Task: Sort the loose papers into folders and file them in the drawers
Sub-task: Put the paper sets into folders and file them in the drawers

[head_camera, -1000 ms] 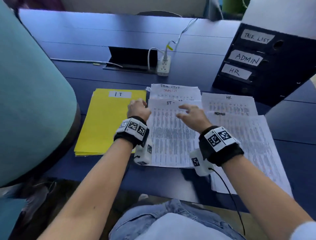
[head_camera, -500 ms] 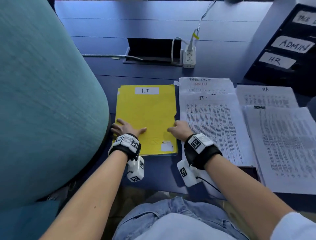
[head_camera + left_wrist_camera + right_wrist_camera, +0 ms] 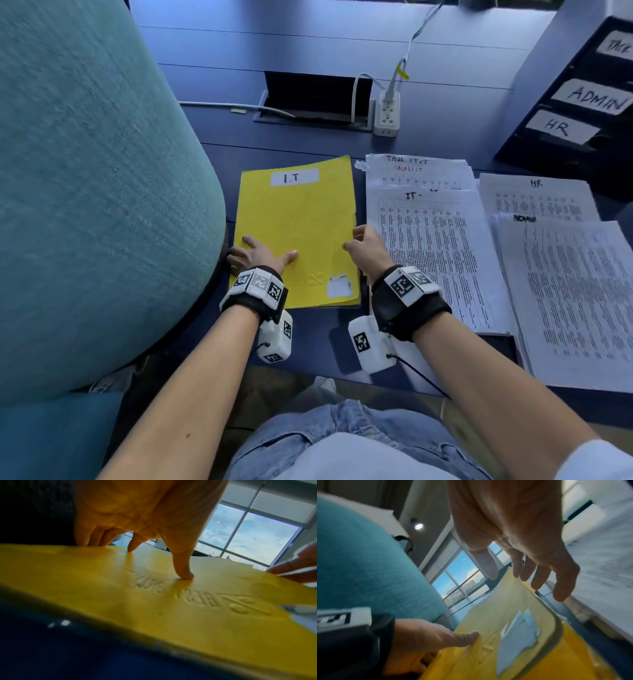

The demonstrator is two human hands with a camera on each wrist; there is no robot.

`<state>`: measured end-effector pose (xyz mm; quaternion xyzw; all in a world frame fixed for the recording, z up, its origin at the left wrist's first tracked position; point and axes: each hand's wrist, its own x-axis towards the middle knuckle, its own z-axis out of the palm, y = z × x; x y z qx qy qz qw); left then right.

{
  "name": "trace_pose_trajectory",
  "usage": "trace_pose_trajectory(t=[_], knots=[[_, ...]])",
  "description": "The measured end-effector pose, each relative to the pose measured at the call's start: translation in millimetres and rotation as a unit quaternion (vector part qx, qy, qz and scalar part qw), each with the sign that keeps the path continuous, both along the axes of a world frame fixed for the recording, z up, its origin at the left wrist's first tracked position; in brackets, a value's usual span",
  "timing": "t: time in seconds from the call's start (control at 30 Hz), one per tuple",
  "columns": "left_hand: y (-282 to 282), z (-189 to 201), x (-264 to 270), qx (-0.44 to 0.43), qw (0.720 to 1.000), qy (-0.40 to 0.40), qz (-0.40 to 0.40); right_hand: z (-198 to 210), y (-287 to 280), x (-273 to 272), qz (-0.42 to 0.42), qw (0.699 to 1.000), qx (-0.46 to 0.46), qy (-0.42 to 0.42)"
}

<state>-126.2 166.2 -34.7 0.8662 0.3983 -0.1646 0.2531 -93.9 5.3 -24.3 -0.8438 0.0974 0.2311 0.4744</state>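
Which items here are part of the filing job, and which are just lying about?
Job:
- yellow IT folder, left hand pressing on it, right hand at its right edge
- IT sheet, task list sheet, HR sheet, admin sheet
- labelled drawers

Lying about:
- power strip
- teal chair

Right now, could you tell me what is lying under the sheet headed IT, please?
Under the IT sheet, a sheet headed task list sticks out at the far edge. Whatever lies further beneath the IT sheet is covered.
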Motion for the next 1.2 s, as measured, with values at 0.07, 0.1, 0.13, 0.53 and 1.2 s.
trace_pose_trajectory(t=[0.07, 0.1, 0.13, 0.53, 1.2], knots=[[-1, -3, -5, -0.001, 1.000, 0.013, -0.020, 6, 3, -5, 0.042, 0.998, -0.048, -0.025], [-2, -5, -7, -0.003, 0.999, 0.020, -0.038, 6, 5, -6, 0.059, 0.995, -0.068, -0.034], [-3, -6, -10, -0.007, 0.998, 0.029, -0.058, 7, 6, -7, 0.063, 0.994, -0.078, -0.036], [0, 1, -49, -0.064, 0.943, -0.048, -0.323, 48, 11, -1, -0.054, 0.984, 0.135, -0.106], [5, -20, -67, -0.092, 0.846, -0.364, 0.379, -10, 32, -29, 0.258, 0.953, -0.143, -0.068]])
